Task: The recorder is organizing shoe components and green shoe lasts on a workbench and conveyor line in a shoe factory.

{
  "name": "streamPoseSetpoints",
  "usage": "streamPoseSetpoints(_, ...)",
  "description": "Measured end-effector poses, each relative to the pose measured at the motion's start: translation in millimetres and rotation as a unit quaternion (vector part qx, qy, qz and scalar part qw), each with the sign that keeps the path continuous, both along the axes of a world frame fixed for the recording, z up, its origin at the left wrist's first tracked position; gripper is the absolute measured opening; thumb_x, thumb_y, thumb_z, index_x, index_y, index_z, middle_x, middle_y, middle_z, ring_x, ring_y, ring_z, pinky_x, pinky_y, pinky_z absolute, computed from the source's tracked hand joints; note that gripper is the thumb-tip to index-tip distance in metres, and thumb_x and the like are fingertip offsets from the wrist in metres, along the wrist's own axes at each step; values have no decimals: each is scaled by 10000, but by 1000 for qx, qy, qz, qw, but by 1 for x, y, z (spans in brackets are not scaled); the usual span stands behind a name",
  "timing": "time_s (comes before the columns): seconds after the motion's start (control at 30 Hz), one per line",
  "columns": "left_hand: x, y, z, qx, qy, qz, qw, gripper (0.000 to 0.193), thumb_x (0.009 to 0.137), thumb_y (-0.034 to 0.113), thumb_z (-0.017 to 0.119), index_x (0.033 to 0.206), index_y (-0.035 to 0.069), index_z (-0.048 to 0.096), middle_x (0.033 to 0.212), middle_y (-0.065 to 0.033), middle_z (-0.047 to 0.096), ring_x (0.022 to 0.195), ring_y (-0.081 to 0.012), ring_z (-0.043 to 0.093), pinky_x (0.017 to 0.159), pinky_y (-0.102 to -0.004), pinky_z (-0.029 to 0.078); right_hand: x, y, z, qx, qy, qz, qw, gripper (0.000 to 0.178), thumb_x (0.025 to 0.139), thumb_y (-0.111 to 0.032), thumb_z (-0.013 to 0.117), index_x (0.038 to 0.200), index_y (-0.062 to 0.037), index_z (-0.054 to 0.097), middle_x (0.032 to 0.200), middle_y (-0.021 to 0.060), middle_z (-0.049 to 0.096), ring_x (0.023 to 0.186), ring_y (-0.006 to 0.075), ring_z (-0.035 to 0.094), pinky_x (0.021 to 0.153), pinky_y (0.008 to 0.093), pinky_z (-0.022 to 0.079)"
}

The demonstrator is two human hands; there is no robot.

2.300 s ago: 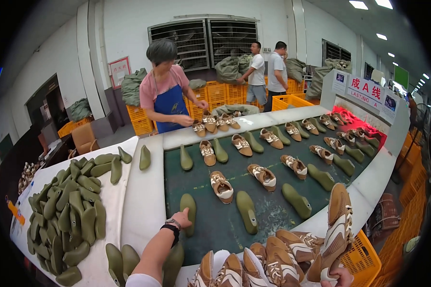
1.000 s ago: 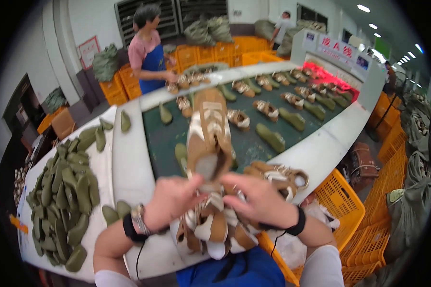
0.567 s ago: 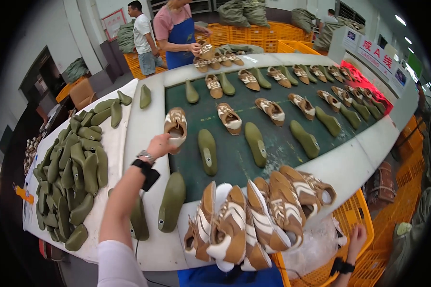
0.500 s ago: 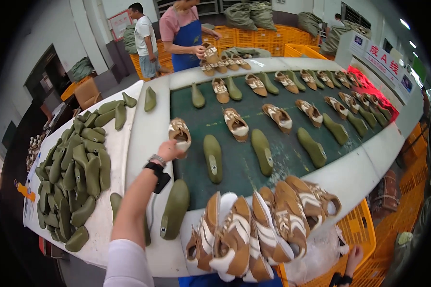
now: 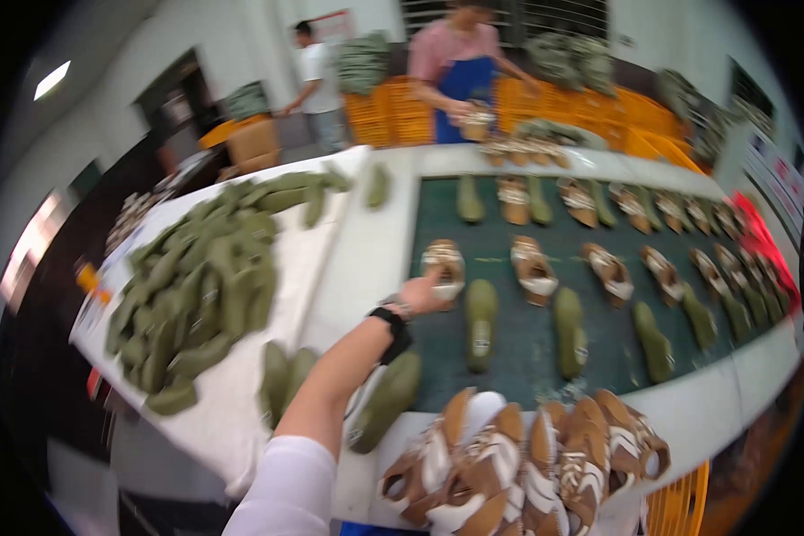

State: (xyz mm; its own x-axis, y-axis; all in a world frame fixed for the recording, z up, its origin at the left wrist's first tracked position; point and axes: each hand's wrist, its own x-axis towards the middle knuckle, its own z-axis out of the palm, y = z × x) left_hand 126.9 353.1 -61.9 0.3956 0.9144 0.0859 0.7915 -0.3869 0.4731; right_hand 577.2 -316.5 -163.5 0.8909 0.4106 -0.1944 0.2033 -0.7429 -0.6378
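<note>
Crossing the white worktop (image 5: pixel 353 246), a dark green belt (image 5: pixel 524 357) bears a brown-and-white sneaker (image 5: pixel 452 262) near its left edge, toe pointing lengthwise away. Nearer it, the left hand (image 5: pixel 422 295) touches the heel from behind, grip unclear; right hand out of view.

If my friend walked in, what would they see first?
Probably the big pile of green foot shapes on the white cloth at the left. Next, brown-and-white shoes in rows on the dark green belt, the left hand touching one's heel. Then a bright red patch at the belt's right end.
</note>
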Motion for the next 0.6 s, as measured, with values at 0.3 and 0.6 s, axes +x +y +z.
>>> streamPoseSetpoints(0.3, -111, -273, 125, 26, -39, -101, 994, 510, 774, 268, 637, 1204, 56, 463, 886, -166, 608, 806, -332, 582, 723, -400, 461, -2, 7, -190, -33, 190, 172, 966, 340, 811, -262, 581, 1005, 17, 598, 771, 147, 639, 613, 182, 603, 556, 311, 497)
streamPoseSetpoints(0.6, -228, -397, 9, 158, 59, 199, 965, 566, 713, 283, 691, 1202, 94, 477, 1134, -164, 470, 1071, -328, 447, 869, -421, 398, -87, 45, -148, -45, 267, 372, 888, 465, 841, -398, 555, 1049, 16, 586, 831, 144, 636, 741, 199, 607, 645, 321, 493)
